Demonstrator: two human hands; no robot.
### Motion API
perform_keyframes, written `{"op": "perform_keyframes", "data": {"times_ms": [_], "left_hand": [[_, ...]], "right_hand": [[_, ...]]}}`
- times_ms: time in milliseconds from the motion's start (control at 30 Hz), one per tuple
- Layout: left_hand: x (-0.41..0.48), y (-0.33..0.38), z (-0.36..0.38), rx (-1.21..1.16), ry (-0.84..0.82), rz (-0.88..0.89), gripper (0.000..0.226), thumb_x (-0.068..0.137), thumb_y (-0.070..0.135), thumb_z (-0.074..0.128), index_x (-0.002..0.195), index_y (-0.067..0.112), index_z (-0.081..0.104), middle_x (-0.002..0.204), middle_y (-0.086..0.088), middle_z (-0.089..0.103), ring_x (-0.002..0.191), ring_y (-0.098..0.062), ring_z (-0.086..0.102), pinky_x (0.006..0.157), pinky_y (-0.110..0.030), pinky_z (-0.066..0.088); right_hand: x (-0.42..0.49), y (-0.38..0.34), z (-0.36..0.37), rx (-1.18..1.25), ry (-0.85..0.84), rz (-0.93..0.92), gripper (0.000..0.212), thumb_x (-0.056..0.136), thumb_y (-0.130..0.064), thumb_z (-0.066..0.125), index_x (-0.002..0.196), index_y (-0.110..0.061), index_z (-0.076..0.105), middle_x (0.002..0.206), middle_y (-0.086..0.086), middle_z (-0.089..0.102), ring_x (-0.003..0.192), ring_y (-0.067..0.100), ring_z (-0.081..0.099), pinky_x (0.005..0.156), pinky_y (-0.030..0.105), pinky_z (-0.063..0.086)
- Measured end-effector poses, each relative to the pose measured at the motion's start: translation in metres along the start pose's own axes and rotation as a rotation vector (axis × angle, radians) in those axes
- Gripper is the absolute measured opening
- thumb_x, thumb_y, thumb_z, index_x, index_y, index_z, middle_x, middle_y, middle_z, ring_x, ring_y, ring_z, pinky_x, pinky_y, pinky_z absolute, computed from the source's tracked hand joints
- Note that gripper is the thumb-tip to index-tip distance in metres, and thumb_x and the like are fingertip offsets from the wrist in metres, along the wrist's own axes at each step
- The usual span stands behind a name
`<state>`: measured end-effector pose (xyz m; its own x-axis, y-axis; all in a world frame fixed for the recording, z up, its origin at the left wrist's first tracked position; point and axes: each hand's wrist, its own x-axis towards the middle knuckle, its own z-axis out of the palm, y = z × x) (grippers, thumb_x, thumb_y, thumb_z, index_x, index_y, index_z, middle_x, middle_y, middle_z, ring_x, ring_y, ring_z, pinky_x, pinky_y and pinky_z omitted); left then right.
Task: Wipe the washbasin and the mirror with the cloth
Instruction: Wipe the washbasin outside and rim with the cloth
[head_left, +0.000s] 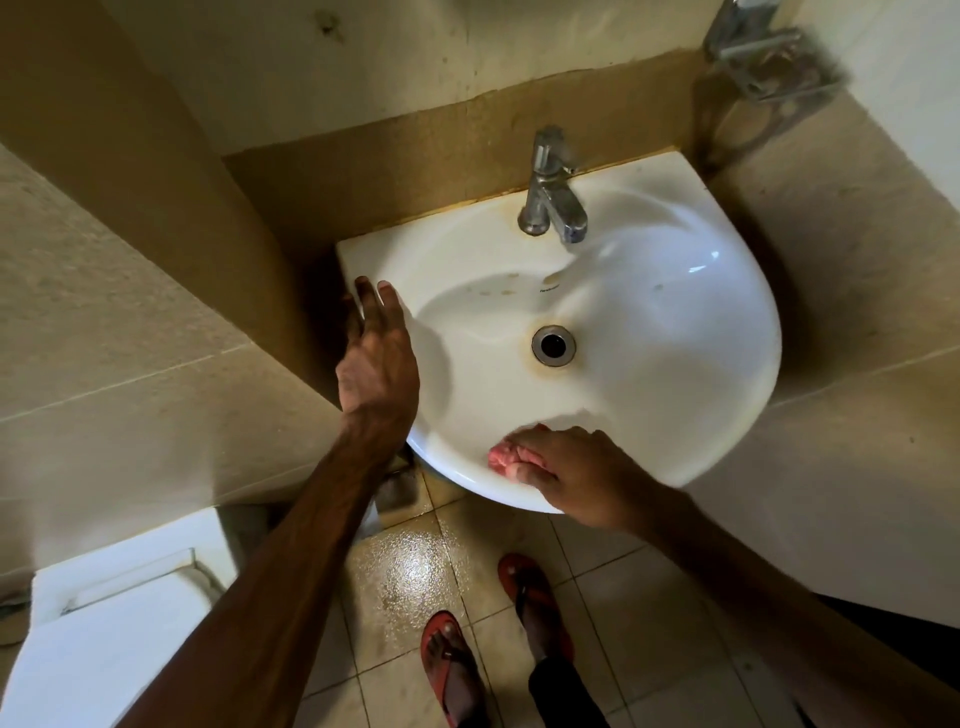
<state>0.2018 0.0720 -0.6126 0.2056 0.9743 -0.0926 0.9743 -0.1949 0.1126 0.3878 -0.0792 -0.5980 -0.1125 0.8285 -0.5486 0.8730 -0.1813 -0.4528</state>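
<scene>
The white washbasin (675, 332) hangs on the tiled wall, with a steel tap (553, 192) at its back and a drain (554, 345) in the bowl. Brownish stains ring the drain and the back edge. My right hand (576, 473) presses a small pink cloth (503, 457) onto the basin's front rim, fingers curled over it. My left hand (379, 358) rests flat on the basin's left rim with its fingers stretched out, holding nothing. No mirror is in view.
A metal wall holder (769, 57) is fixed at the upper right. A white toilet cistern (104, 623) stands at the lower left. My feet in red sandals (447, 660) stand on the wet tiled floor below the basin. Tiled walls close in on both sides.
</scene>
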Motion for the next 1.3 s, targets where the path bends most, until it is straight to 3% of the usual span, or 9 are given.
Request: {"op": "perform_keyframes", "data": {"times_ms": [200,400,467,533,700,767,900,1067,1300], "left_hand": [[0.002,-0.003,0.002,0.006,0.001,0.009,0.076,0.098,0.004,0.045,0.160,0.012,0.001,0.168,-0.011,-0.007,0.154,-0.032,0.013,0.105,-0.043,0.048],[0.003,-0.004,-0.005,0.004,0.006,0.023,0.073,0.096,-0.001,0.039,0.160,0.011,0.004,0.168,-0.011,-0.002,0.154,-0.030,0.014,0.108,-0.041,0.045],[0.003,-0.005,-0.007,-0.002,0.008,0.029,0.073,0.096,-0.002,0.039,0.159,0.011,0.005,0.168,-0.012,-0.001,0.154,-0.031,0.014,0.110,-0.041,0.044],[0.003,-0.007,-0.007,-0.001,0.007,0.032,0.071,0.096,-0.003,0.039,0.159,0.011,0.007,0.168,-0.012,0.001,0.154,-0.031,0.016,0.110,-0.040,0.044],[0.012,-0.009,-0.014,0.036,-0.035,0.049,0.067,0.094,-0.004,0.044,0.154,0.008,0.017,0.166,-0.013,0.007,0.137,-0.042,0.044,0.094,-0.047,0.053],[0.014,-0.009,-0.016,0.052,-0.045,0.041,0.067,0.093,-0.004,0.046,0.153,0.007,0.019,0.166,-0.013,0.008,0.124,-0.043,0.056,0.086,-0.046,0.055],[0.017,-0.010,-0.017,0.053,-0.051,0.055,0.067,0.091,-0.004,0.049,0.152,0.007,0.021,0.165,-0.016,0.014,0.126,-0.044,0.055,0.091,-0.047,0.054],[0.022,-0.020,-0.019,-0.057,-0.122,0.082,0.067,0.094,0.008,0.054,0.153,0.015,0.024,0.165,-0.015,0.018,0.133,-0.044,0.046,0.104,-0.047,0.045],[0.020,-0.022,-0.023,-0.008,-0.159,0.111,0.077,0.087,-0.005,0.054,0.154,0.013,0.021,0.167,-0.013,0.008,0.142,-0.045,0.035,0.105,-0.049,0.049]], "right_hand": [[0.080,-0.069,0.022,0.188,0.291,0.178,0.031,0.106,-0.040,0.044,0.123,-0.028,0.066,0.125,0.007,0.072,0.118,0.036,0.065,0.098,0.044,0.050],[0.160,-0.055,-0.011,1.253,0.918,0.469,0.048,0.098,-0.051,0.038,0.108,-0.021,0.074,0.106,0.006,0.078,0.106,0.035,0.074,0.097,0.050,0.059],[0.169,-0.029,-0.016,1.363,1.110,0.562,0.059,0.093,-0.058,0.028,0.102,-0.017,0.070,0.094,0.012,0.076,0.093,0.042,0.075,0.085,0.057,0.062],[0.164,-0.022,-0.025,1.319,1.247,0.563,0.048,0.104,-0.046,0.037,0.120,-0.016,0.071,0.115,0.009,0.076,0.105,0.031,0.073,0.098,0.049,0.058],[0.184,-0.031,-0.036,1.348,1.111,0.482,0.048,0.109,-0.014,0.040,0.157,-0.009,0.041,0.154,0.013,0.053,0.137,0.031,0.055,0.120,0.040,0.043],[0.187,-0.050,-0.028,1.260,1.099,0.477,0.053,0.104,-0.007,0.040,0.156,-0.004,0.038,0.144,0.014,0.057,0.127,0.031,0.060,0.111,0.022,0.045],[0.163,-0.096,-0.003,0.987,0.835,0.340,0.057,0.105,-0.013,0.046,0.161,-0.015,0.035,0.151,0.016,0.055,0.132,0.037,0.058,0.115,0.041,0.043],[0.096,-0.098,0.006,0.359,0.456,0.025,0.049,0.106,-0.025,0.050,0.154,-0.025,0.044,0.142,0.008,0.063,0.125,0.034,0.062,0.090,0.033,0.045],[-0.001,-0.066,0.017,0.049,0.325,-0.183,0.049,0.109,-0.047,0.044,0.156,-0.033,0.042,0.160,-0.008,0.048,0.139,0.013,0.055,0.109,0.037,0.047]]}}
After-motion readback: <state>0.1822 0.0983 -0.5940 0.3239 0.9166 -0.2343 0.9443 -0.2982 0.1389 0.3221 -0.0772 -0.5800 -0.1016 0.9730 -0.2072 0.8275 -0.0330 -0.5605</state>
